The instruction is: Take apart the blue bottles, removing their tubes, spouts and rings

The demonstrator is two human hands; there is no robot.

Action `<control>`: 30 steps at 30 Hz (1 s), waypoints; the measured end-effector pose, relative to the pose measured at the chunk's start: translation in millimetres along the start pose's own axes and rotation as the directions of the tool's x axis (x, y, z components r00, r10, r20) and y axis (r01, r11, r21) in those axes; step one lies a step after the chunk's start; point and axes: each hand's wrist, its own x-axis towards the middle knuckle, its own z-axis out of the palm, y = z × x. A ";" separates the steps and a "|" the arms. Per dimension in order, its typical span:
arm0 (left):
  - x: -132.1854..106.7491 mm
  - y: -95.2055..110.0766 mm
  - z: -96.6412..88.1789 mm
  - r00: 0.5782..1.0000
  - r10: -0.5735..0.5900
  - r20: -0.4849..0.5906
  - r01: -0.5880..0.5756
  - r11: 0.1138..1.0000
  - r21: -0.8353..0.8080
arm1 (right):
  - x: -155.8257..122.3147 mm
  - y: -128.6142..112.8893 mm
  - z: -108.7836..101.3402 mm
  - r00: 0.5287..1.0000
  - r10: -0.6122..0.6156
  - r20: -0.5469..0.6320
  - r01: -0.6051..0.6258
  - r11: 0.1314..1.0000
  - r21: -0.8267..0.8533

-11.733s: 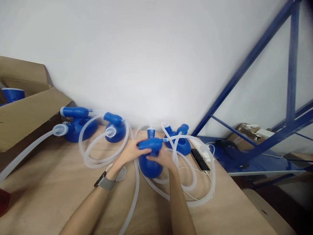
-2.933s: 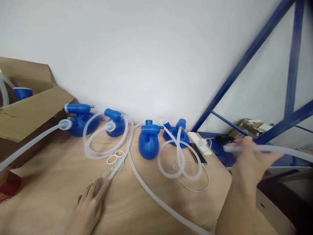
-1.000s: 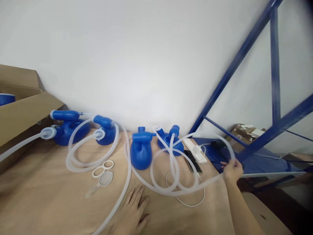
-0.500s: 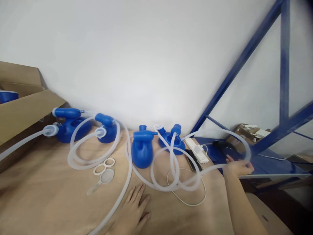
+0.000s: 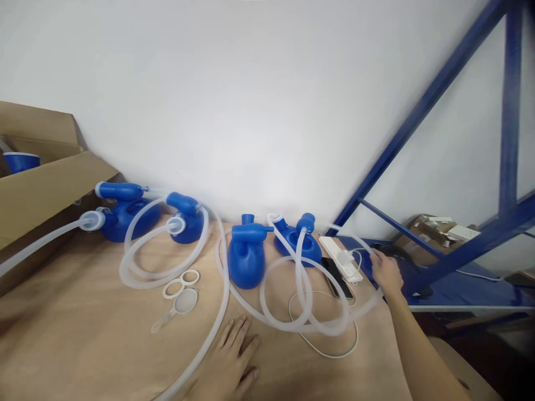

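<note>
A cloudy white hose [image 5: 370, 305] bends at the table's [image 5: 104, 334] right edge; its blurred upper stretch seems raised.

A person is showing a bare left hand [image 5: 228, 359] with slim, tapering fingers [image 5: 239, 331], while a bare right hand [image 5: 387, 274] is joining an uncovered forearm [image 5: 420, 348] that is widening below the wrist [image 5: 396, 299].

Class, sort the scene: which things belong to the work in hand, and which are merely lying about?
Likely in the work:
whitish tube, held in the right hand
blue bottles
white rings
strapped disc

Likely just lying about:
phone
power strip
white cable
</note>
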 end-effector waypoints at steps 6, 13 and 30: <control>-7.6 0.0 10.6 1.000 -0.017 -0.010 0.017 0.998 -0.058 | -15.4 17.9 -0.3 0.996 0.036 0.079 -0.031 0.998 -0.061; -8.4 -0.5 10.2 1.000 -0.018 -0.023 0.016 0.997 -0.072 | -44.7 -32.6 11.1 0.961 -0.234 0.148 0.215 0.968 0.132; -7.3 -0.2 0.8 0.994 -0.038 0.101 0.053 0.987 -0.154 | -117.6 -189.8 63.3 0.848 -0.179 0.499 -0.181 0.787 0.590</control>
